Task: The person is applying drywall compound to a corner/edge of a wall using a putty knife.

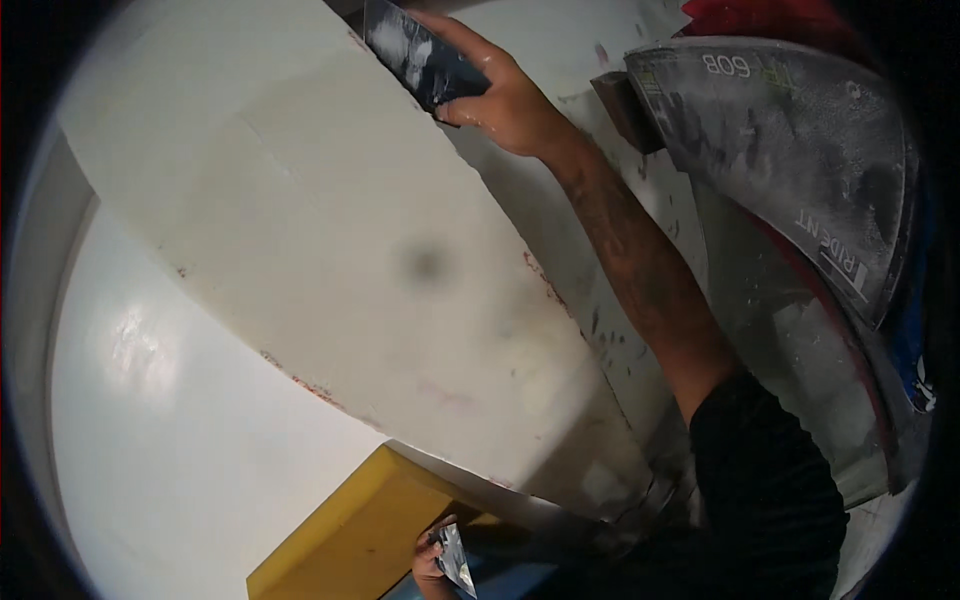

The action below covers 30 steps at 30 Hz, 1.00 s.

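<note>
Evidently working at full reach, a person stretches the right hand (510,108) up to the far end of a large off-white panel (350,220), a dark, smeared scraper (425,60) clasped between thumb and fingers. The grip sits at the scraper's back end, which probably leaves its broad face free to lie along the panel's right-hand edge; whether metal meets panel there cannot be told.

Down at the lower rim of the view, the left hand (428,560) grasps a small shiny plate (456,558), pale matter on its face. Held close to the body and apart from the panel, it may be serving as a palette kept within easy return of the other hand.

The panel lies slantwise across the view, reddish-brown patches (310,388) dotting its edges. A yellow block (335,530) shows at its lower edge, perhaps a prop lifting it off the white surface (140,440) beyond, though the contact is hidden.

To the right, outside the arm's path, stand a dusty grey sheet (790,170), a dark block (630,112) just beside it, and something red (765,15) behind.
</note>
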{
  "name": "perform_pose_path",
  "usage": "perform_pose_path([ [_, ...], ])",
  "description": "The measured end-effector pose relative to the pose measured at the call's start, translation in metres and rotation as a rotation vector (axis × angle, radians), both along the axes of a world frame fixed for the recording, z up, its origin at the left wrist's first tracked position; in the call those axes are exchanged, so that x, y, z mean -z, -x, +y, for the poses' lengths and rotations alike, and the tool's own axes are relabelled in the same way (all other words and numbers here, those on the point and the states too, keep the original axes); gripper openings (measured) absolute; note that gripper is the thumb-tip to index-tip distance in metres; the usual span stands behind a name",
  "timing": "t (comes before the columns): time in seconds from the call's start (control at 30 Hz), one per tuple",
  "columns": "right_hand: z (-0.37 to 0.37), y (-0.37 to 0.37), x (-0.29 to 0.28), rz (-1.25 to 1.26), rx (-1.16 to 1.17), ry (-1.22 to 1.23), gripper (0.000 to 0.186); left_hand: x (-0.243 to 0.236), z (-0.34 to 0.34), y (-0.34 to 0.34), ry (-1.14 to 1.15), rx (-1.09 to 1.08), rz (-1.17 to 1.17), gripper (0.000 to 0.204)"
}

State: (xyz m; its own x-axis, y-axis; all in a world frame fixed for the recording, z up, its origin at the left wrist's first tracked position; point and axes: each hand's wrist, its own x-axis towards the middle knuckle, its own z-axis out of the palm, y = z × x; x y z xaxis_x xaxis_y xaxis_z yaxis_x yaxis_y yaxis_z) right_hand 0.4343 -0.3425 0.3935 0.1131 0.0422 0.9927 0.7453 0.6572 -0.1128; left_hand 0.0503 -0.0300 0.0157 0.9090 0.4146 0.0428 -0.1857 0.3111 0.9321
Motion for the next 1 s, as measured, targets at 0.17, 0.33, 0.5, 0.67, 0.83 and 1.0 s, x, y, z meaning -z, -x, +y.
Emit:
perform_pose_path([
  [0.17,0.007,-0.015,0.031,-0.054,0.086,0.017,0.076,-0.018,0.0,-0.007,0.02,0.062,0.075,0.075],
  [0.33,0.01,-0.004,0.073,0.086,0.012,0.105,0.078,-0.021,-0.005,-0.006,0.002,-0.028,0.096,0.078],
  [0.5,0.007,0.001,0.106,0.16,-0.006,0.146,0.078,-0.022,-0.006,-0.005,0.065,0.008,0.076,0.078],
  [0.67,0.005,0.005,0.136,0.16,-0.017,0.117,0.073,-0.019,-0.002,-0.001,0.115,0.05,0.067,0.081],
  [0.83,0.001,0.015,0.162,0.276,-0.063,0.206,0.062,-0.015,0.006,0.004,0.014,-0.083,0.139,0.087],
  [1.0,0.001,0.01,0.191,0.268,-0.112,0.173,0.059,-0.015,0.006,-0.003,-0.022,-0.064,0.136,0.088],
])
